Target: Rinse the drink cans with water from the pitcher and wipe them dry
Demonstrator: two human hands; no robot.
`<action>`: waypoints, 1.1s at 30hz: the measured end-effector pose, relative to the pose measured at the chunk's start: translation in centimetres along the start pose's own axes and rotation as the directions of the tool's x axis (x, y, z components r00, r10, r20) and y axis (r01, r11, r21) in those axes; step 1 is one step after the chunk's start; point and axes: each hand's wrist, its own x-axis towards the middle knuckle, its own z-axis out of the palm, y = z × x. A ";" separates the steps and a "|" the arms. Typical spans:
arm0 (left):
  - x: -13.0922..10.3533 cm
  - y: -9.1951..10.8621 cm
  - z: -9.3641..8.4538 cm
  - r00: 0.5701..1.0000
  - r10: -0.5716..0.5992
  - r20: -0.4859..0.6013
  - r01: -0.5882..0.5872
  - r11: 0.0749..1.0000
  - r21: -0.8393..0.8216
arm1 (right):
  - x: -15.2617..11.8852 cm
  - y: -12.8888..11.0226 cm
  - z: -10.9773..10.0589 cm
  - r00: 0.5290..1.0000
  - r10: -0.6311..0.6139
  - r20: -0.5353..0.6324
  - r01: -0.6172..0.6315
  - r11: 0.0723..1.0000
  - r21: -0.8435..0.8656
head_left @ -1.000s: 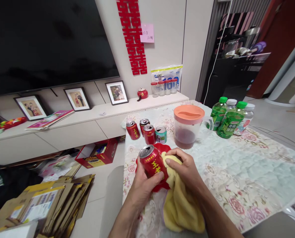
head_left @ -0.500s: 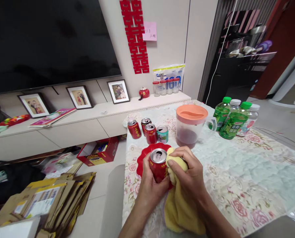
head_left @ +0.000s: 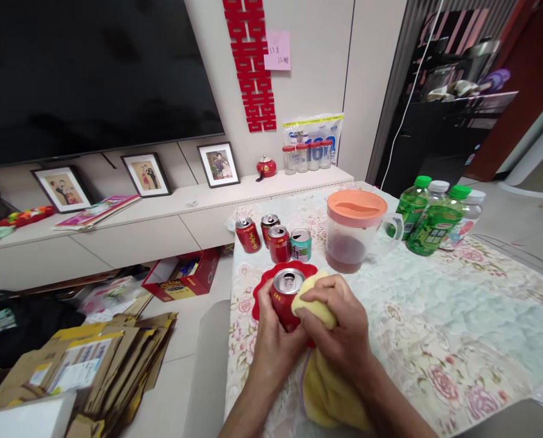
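Observation:
An opened red can [head_left: 284, 302] stands upright in my left hand [head_left: 273, 344], whose fingers wrap round its side. My right hand [head_left: 344, 322] grips a yellow cloth [head_left: 317, 299] and presses it against the can's right side; the rest of the cloth hangs down below that hand. Beneath the can is a red scalloped plate [head_left: 262, 281], partly hidden by the can and my hands. Behind the plate stand several red cans [head_left: 279, 244] and a teal can [head_left: 301, 245]. To their right is a clear pitcher [head_left: 346, 243] with an orange lid and dark liquid.
Several bottles [head_left: 430, 225], some green, stand at the right back of the flowered table [head_left: 435, 316]. A white ledge [head_left: 180, 204] with framed photos runs behind. On the floor at left are a red box [head_left: 184, 280] and folded cardboard [head_left: 116, 359].
My right hand and the bunched cloth have shifted slightly left and up on the can, which has moved a little left with my left hand. The view has shifted slightly.

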 end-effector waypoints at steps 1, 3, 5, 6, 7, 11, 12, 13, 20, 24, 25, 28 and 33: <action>-0.2 0.3 0.2 1.000 -0.011 0.006 0.011 0.998 0.055 | 0.1 0.1 -0.1 0.997 0.071 -0.030 -0.070 0.997 0.034; -0.4 0.9 0.5 0.999 -0.025 0.030 0.021 0.993 0.116 | 0.4 0.4 -0.3 0.975 0.216 -0.047 -0.210 0.971 0.110; -0.6 1.4 0.7 0.998 -0.024 0.053 0.016 0.991 0.130 | 0.7 0.8 -0.5 0.931 0.365 -0.025 -0.353 0.915 0.195; -0.6 1.5 0.7 0.998 -0.025 0.064 0.016 0.990 0.137 | 0.8 0.9 -0.5 0.899 0.437 0.000 -0.425 0.874 0.238; -0.6 1.7 0.7 0.997 -0.032 0.074 0.021 0.990 0.140 | 0.9 1.1 -0.6 0.862 0.506 0.030 -0.494 0.824 0.278; -0.9 1.9 0.5 0.993 -0.074 0.095 0.066 0.994 0.083 | 0.9 1.9 -0.6 0.728 0.675 0.122 -0.662 0.645 0.381; -0.9 2.0 0.5 0.991 -0.080 0.104 0.075 0.996 0.050 | 0.8 2.1 -0.5 0.715 0.688 0.122 -0.672 0.628 0.393; -1.0 2.0 0.5 0.989 -0.086 0.122 0.085 0.996 0.011 | 0.7 2.3 -0.5 0.709 0.695 0.122 -0.675 0.619 0.401; -0.6 2.6 -0.2 0.966 -0.118 0.229 0.172 0.957 -0.234 | 0.6 2.7 -0.4 0.737 0.637 0.226 -0.670 0.641 0.374; 0.1 3.0 -0.6 0.983 -0.074 0.170 0.118 0.958 -0.263 | 0.6 3.0 -0.4 0.771 0.562 0.300 -0.635 0.715 0.292; 0.2 3.1 -0.7 0.985 -0.069 0.157 0.110 0.957 -0.269 | 0.6 3.1 -0.3 0.774 0.551 0.313 -0.629 0.728 0.274; 0.4 2.9 -0.7 0.988 -0.068 0.137 0.104 0.956 -0.274 | 0.5 3.4 -0.2 0.774 0.542 0.327 -0.621 0.751 0.224; 0.7 2.0 -0.7 0.979 -0.113 0.172 0.151 0.962 -0.229 | 0.3 3.2 -0.2 0.808 0.531 0.255 -0.586 0.769 0.257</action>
